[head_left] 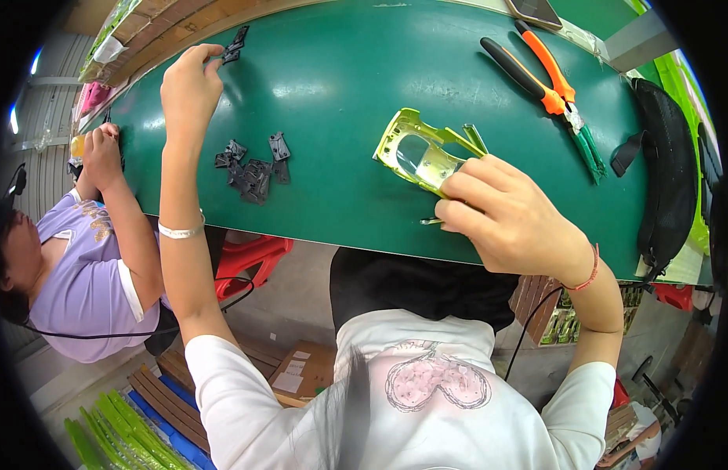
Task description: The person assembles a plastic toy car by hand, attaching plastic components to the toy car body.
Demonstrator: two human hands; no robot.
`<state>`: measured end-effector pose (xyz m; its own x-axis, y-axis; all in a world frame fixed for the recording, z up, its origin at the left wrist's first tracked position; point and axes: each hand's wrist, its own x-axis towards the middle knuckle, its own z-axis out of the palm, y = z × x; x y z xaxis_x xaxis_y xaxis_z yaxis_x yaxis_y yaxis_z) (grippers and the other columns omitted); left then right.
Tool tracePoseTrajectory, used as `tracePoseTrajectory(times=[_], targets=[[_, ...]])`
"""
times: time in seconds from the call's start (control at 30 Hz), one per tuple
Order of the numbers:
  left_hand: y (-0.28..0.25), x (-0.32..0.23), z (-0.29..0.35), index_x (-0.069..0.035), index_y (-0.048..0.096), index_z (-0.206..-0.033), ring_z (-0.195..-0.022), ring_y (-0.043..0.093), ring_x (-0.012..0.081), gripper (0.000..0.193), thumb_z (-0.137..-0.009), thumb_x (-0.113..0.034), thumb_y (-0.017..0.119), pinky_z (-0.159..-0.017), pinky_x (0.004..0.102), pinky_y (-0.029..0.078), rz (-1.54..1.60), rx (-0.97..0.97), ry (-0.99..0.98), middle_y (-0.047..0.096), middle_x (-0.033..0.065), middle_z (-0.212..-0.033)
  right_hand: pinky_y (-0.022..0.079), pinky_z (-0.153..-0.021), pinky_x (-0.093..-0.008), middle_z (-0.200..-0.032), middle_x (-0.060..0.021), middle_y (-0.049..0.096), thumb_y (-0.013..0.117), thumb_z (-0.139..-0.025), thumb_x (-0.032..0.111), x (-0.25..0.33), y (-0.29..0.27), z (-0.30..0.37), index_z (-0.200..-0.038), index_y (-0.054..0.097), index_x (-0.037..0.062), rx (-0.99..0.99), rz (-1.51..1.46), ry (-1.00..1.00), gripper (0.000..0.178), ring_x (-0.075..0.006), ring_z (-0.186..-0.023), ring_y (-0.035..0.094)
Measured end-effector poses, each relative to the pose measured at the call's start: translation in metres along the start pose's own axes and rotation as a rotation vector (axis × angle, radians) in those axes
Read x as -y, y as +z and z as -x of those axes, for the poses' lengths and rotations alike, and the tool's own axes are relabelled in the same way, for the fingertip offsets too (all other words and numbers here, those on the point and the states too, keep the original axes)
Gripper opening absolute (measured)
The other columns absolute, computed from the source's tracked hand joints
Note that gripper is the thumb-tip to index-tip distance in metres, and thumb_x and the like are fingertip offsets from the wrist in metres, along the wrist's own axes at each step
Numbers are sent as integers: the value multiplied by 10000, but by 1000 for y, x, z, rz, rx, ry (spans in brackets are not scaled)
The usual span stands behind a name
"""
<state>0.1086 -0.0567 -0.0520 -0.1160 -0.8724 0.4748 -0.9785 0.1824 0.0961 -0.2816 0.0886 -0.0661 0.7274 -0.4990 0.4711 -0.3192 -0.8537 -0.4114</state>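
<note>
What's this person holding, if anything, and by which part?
The right hand holds the lime-green casing by its lower-right edge. The left hand is at small black parts; whether it grips one cannot be told.

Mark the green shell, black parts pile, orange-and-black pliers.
Green shell [436, 164]: head view, inner face beside the opening.
Black parts pile [257, 179]: head view, a piece in the lower half.
Orange-and-black pliers [553, 103]: head view, orange grip near the pivot.

Your view is bright: light strips [14, 120] glow at ten o'clock, the green tabletop [325, 102] glares at eleven; edges bend, perhaps blurring.
</note>
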Motion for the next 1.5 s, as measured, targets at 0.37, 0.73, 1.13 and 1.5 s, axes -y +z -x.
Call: tracePoseTrajectory(times=[0.37, 0.73, 1.13, 1.5], targets=[[0, -32, 20, -62, 754, -1124, -935, 734, 334, 219, -920, -75, 676, -822, 405, 570, 25, 16, -1, 775, 119, -1020, 536, -805, -382, -979, -106, 651, 743, -811, 25, 1, -2, -5, -1194, 640, 10, 28, -75, 88, 398, -277, -914, 633], [-7, -17, 34, -55, 765, -1063, -896, 734, 328, 170, -942, -62, 646, -797, 415, 568, 1, -21, 2, 764, 128, -1024, 518, -764, -412, -962, -123, 654, 785, -765, -12, -2, 0, -1, -1130, 666, -4, -69, -40, 30, 384, -312, -843, 603], [0, -41, 3, -84, 691, -1268, -969, 699, 358, 383, -894, -22, 638, -828, 437, 555, -230, 280, 319, 709, 150, -1110, 507, -845, -397, -930, -87, 630, 713, -747, 26, -2, 8, 1, -1014, 647, 9, -64, 36, -7, 276, -259, -901, 621], [-32, -95, 45, 46, 736, -1097, -942, 726, 157, 160, -941, 14, 716, -848, 267, 587, 1035, 277, -261, 745, 99, -1044, 459, -815, -405, -858, -60, 612, 749, -734, 55, -2, -7, -2, -930, 650, 36, -60, 108, 84, 221, -249, -851, 592]])
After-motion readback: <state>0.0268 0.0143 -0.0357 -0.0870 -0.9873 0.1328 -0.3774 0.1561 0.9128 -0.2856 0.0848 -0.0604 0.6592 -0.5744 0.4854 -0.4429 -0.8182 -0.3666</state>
